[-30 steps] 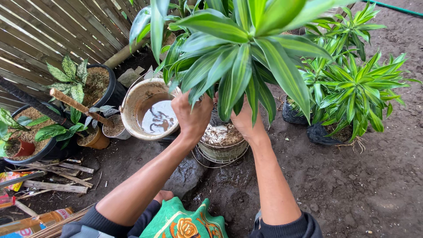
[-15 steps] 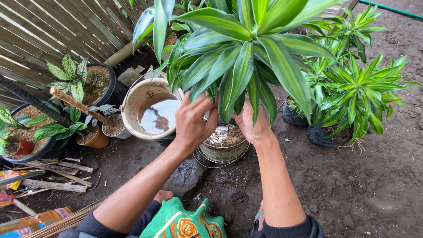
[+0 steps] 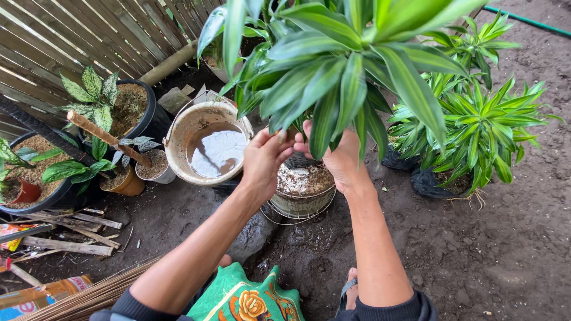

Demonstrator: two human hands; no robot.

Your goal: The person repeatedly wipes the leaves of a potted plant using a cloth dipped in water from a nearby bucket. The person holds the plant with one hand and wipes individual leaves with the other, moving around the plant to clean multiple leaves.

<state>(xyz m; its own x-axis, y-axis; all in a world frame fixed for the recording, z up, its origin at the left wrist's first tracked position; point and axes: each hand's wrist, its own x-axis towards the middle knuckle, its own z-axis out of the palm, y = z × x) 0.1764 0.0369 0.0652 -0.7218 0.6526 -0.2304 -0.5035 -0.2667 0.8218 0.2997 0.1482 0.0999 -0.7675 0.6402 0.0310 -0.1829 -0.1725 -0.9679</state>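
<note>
While both forearms reach out over the dark soil, the left hand [image 3: 264, 159] and right hand [image 3: 340, 159] close around the hidden lower stem of the striped-leaf plant [image 3: 339, 65], seemingly to steady it upright; it stands in a pale pot [image 3: 303, 193] ringed by a wire frame, just ahead of a green patterned cloth [image 3: 244, 297]; left of it sits a bucket [image 3: 207, 142] of muddy water; beyond, potted plants [image 3: 101, 110] line the slatted fence [image 3: 65, 35].
</note>
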